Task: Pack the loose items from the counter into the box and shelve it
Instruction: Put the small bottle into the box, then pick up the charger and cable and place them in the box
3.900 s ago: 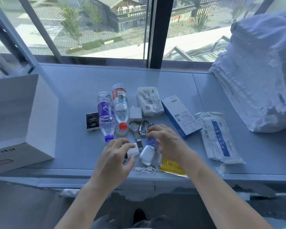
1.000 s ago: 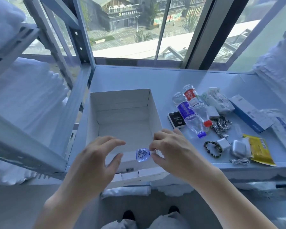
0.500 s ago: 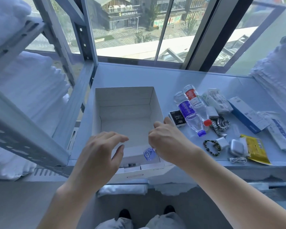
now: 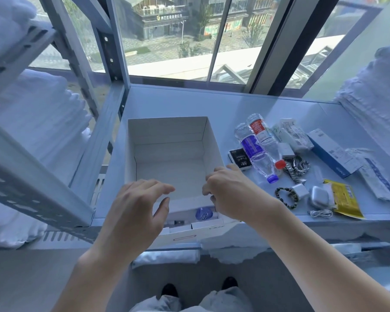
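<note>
Since the right hand (image 4: 231,194) is pinching something over the box (image 4: 167,140) and the left hand (image 4: 135,212) hovers loose, I'd lower it gently, not drop it.

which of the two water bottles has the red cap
The bottle with the red-and-white label, the one farther from the box. Its red cap points toward the counter's near edge. The bottle beside it has a purple label and a blue cap.

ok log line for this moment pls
right hand: releasing small blue item at box near wall | left hand: open, hovering | bottles: on counter
</note>
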`<state>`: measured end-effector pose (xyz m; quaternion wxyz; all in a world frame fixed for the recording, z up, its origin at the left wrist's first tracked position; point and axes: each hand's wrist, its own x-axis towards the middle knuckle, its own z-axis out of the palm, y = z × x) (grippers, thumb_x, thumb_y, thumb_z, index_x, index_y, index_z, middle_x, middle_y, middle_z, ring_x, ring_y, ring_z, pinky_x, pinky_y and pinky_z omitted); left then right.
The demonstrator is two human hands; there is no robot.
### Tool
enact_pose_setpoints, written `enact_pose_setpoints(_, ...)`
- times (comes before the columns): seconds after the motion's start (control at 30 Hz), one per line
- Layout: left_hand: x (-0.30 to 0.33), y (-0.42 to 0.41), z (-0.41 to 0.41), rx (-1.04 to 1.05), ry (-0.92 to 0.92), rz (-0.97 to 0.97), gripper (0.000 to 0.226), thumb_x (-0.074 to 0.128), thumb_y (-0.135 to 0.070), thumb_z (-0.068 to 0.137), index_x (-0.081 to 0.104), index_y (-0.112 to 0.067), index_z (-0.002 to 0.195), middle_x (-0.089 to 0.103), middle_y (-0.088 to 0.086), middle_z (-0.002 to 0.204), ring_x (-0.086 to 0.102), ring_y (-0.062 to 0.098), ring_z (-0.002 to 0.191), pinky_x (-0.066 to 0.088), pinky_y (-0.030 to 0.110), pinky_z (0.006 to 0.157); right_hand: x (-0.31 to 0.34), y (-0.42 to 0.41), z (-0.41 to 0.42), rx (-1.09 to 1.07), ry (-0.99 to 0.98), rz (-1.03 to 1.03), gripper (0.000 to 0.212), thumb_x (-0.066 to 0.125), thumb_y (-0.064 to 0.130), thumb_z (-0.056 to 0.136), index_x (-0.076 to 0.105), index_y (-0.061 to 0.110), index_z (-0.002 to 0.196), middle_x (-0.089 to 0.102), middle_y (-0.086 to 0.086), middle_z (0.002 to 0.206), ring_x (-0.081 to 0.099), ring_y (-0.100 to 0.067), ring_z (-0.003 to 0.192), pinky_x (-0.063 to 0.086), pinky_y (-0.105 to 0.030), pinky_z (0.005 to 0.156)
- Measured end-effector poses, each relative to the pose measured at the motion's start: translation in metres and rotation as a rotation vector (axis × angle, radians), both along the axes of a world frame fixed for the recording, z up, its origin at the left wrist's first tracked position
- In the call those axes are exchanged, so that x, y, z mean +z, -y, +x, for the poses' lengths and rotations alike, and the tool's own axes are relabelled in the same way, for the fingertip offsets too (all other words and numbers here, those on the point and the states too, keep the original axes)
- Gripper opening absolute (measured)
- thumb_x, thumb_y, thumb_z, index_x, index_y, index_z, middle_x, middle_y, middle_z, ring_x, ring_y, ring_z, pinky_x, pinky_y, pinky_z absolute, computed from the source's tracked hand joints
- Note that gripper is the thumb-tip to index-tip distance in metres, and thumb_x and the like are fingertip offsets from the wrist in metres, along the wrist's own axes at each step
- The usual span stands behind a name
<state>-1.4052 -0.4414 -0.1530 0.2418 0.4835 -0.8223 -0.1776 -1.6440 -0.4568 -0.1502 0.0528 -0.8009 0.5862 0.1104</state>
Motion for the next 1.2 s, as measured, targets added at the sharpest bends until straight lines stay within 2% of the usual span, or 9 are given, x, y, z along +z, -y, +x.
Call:
enact_pose_setpoints(0.13, 0.000, 0.002, -0.001, -0.012, 0.010, -0.015, 0.025, 0.072, -0.015, 0.089, 0.074, -0.024, 0.112, 0.073, -0.013, 0.106, 0.066, 0.014, 0.100, 0.050, 0.037, 0.094, 0.010, -0.005, -0.003, -0.011, 0.232, -0.040, 0.023, 0.067, 0.022, 0.093, 0.076, 0.026, 0.114, 0.070, 0.008, 0.111, 0.056, -0.018, 0.110, 0.036, -0.041, 0.103)
enact_pose_setpoints(0.3, -0.002, 0.006, -0.006, 0.015, 0.006, -0.047, 0.025, 0.073, -0.014, 0.088, 0.075, -0.020, 0.111, 0.075, -0.009, 0.106, 0.067, 0.015, 0.100, 0.053, 0.036, 0.092, 0.014, -0.008, -0.007, -0.026, 0.368, -0.096, 0.029, 0.070, 0.027, 0.094, 0.072, 0.024, 0.123, 0.063, 0.008, 0.122, 0.054, -0.016, 0.117, 0.038, -0.037, 0.105)
enact_pose_setpoints(0.83, 0.013, 0.011, -0.047, 0.041, 0.001, -0.126, 0.024, 0.071, -0.020, 0.090, 0.074, -0.019, 0.114, 0.072, -0.006, 0.111, 0.064, 0.015, 0.103, 0.056, 0.039, 0.090, 0.029, -0.022, -0.048, -0.012, 0.468, -0.165, 0.038, 0.066, 0.027, 0.098, 0.064, 0.023, 0.136, 0.053, 0.005, 0.143, 0.045, -0.015, 0.134, 0.038, -0.037, 0.112)
enact_pose_setpoints(1.03, 0.023, 0.010, -0.096, 0.006, 0.000, -0.123, 0.024, 0.070, -0.021, 0.090, 0.074, -0.021, 0.114, 0.071, -0.008, 0.114, 0.063, 0.014, 0.105, 0.057, 0.036, 0.088, 0.028, -0.038, -0.097, -0.050, 0.502, -0.207, 0.051, 0.066, 0.028, 0.098, 0.053, 0.024, 0.147, 0.049, 0.007, 0.146, 0.045, -0.014, 0.135, 0.038, -0.034, 0.110)
enact_pose_setpoints(1.2, 0.026, 0.006, -0.156, -0.053, -0.011, -0.136, 0.024, 0.071, -0.018, 0.090, 0.074, -0.021, 0.113, 0.071, -0.007, 0.116, 0.061, 0.015, 0.107, 0.052, 0.033, 0.090, 0.024, -0.060, -0.161, -0.139, 0.512, -0.194, 0.047, 0.067, 0.024, 0.095, 0.059, 0.022, 0.141, 0.054, 0.007, 0.141, 0.047, -0.015, 0.131, 0.040, -0.035, 0.109)
